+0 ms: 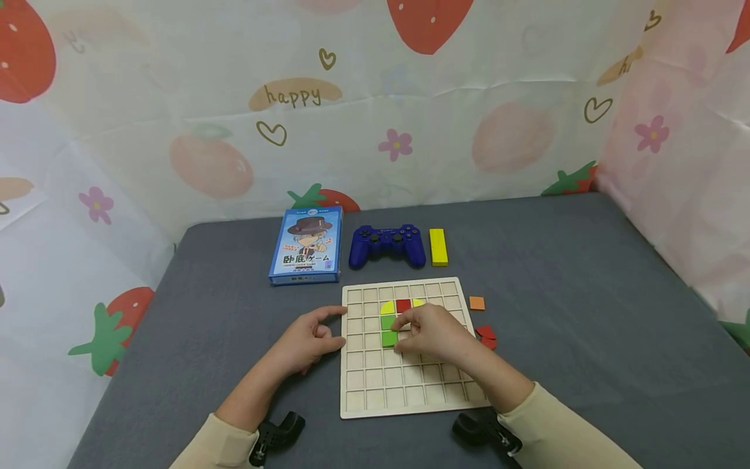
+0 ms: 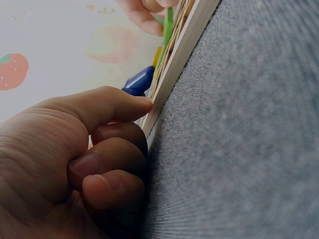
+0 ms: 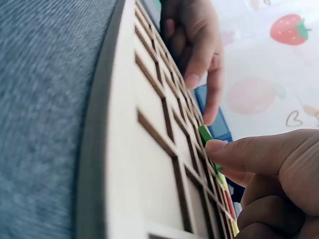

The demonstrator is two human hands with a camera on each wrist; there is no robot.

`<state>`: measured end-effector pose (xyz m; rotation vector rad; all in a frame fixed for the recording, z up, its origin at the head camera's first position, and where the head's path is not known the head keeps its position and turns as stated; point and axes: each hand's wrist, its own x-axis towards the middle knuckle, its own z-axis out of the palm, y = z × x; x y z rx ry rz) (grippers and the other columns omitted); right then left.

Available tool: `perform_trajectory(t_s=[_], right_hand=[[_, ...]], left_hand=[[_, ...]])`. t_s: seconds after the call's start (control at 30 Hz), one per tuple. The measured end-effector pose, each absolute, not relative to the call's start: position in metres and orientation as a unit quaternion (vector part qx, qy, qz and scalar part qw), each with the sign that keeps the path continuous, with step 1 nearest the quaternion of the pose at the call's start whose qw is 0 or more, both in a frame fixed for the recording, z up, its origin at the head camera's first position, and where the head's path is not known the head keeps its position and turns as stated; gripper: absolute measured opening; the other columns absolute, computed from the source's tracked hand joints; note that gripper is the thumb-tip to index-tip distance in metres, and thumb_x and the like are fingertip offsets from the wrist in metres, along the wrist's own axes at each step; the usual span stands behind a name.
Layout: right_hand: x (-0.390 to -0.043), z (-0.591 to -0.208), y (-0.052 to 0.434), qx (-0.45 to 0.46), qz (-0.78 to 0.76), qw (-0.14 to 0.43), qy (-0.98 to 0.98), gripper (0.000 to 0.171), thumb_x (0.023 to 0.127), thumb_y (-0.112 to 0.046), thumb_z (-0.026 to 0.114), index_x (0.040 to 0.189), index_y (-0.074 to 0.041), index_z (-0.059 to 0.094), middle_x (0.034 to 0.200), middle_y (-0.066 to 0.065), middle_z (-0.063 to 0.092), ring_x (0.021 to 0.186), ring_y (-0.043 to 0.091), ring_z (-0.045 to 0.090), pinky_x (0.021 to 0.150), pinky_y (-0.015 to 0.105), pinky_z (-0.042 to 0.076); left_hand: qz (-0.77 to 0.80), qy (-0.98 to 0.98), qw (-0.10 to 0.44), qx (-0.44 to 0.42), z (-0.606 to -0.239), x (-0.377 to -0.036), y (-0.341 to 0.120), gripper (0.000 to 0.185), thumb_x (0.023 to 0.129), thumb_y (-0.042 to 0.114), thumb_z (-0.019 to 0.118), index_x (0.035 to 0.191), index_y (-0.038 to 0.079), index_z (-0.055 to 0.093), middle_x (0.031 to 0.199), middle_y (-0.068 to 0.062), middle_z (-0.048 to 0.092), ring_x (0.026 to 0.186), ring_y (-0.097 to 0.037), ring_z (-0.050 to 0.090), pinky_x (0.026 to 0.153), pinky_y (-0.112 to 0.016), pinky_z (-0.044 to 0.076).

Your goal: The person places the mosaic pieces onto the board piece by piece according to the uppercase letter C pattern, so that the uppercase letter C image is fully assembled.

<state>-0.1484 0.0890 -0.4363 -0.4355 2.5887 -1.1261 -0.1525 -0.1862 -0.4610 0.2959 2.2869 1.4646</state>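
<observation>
A pale wooden grid board [image 1: 363,397] lies on the grey cloth. My left hand [image 1: 307,339] is at its left edge, thumb and index finger reaching to the rim, the other fingers curled in, as the left wrist view shows. Over the board, my right hand [image 1: 433,331] pinches a green square tile [image 1: 389,339] between thumb and index finger; in the right wrist view this tile [image 3: 205,135] stands a little proud of the grid. Just above it sits another green tile [image 1: 388,322], then a yellow rounded tile [image 1: 387,307], a red tile [image 1: 403,305] and a second yellow tile [image 1: 418,302].
Right of the board lie an orange square tile [image 1: 477,303] and red pieces [image 1: 487,337], partly behind my right wrist. Behind the board are a blue card-game box [image 1: 307,246], a blue game controller [image 1: 387,245] and a yellow block [image 1: 438,247]. A patterned curtain [image 1: 410,176] stands at the back.
</observation>
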Motion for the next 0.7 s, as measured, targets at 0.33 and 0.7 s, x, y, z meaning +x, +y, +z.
perform_trajectory(t_s=[0.33, 0.7], right_hand=[[-0.15, -0.4415, 0.0882, -0.159, -0.383, 0.132, 0.9, 0.023, 0.08, -0.014, 0.088, 0.099, -0.014, 0.075, 0.059, -0.004, 0.046, 0.055, 0.011, 0.044, 0.058, 0.029, 0.037], [-0.1456, -0.4404, 0.0876, -0.179, -0.359, 0.105, 0.91, 0.012, 0.085, -0.014, 0.082, 0.096, -0.017, 0.08, 0.061, -0.005, 0.052, 0.06, 0.012, 0.047, 0.057, 0.027, 0.036]], left_hand=[[0.522, 0.823, 0.202, 0.101, -0.4625, -0.1537, -0.1866, 0.061, 0.095, 0.014, 0.073, 0.15, 0.008, 0.048, 0.058, 0.002, 0.048, 0.038, -0.01, 0.032, 0.037, -0.028, 0.03], [0.517, 0.827, 0.199, 0.098, -0.4623, -0.1532, -0.1862, 0.06, 0.096, 0.014, 0.072, 0.15, 0.01, 0.049, 0.058, 0.002, 0.048, 0.037, -0.011, 0.032, 0.037, -0.028, 0.03]])
